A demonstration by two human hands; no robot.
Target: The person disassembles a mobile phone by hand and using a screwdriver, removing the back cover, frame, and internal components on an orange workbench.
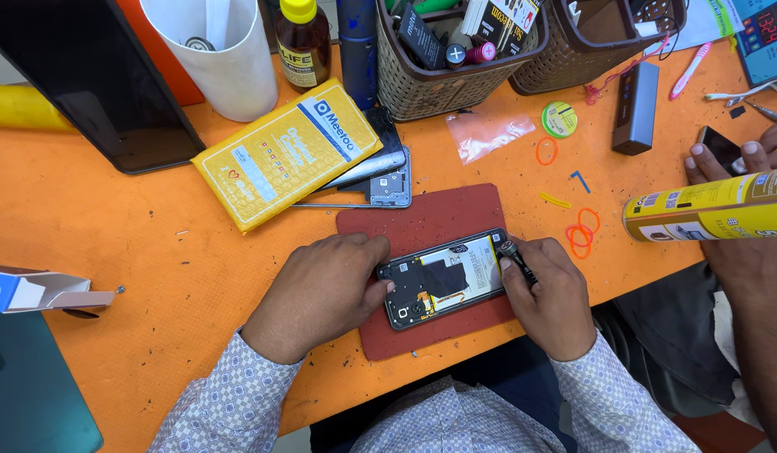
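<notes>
On the dark red rectangular work mat (430,220): an opened black smartphone with its back cover off (443,279) lies flat and slightly tilted, its camera end toward the left hand, in the middle of the orange table (153,252).
Left hand (321,289): rests palm-down on the mat, fingers curled close together, fingertips pressing the phone's left edge to brace it.
Right hand (552,298): fingers pinched together around a slim black screwdriver with a knurled metal cap (514,260), the index finger lying along the shaft.
Tool contact: the screwdriver stands at the phone's upper right corner.
Technique: judged from this grip, keep the driver upright over the fastener, press down lightly before turning, and hold the phone firmly so that it cannot pivot on the mat.
Risk: a slipping tip could scratch the white battery label or a black flex strip beside it.
Nearby parts: a grey detached phone frame (380,180) lies partly under a yellow padded envelope (288,151), just above the mat.
Other person: a hand at the right edge holds a yellow spray can (707,205), well apart from the phone.
Hidden: the driver tip and the fastener are covered by the right fingers.
Cut off: the can's nozzle end is out of frame.
Unclear: whether any screws have been removed.
</notes>
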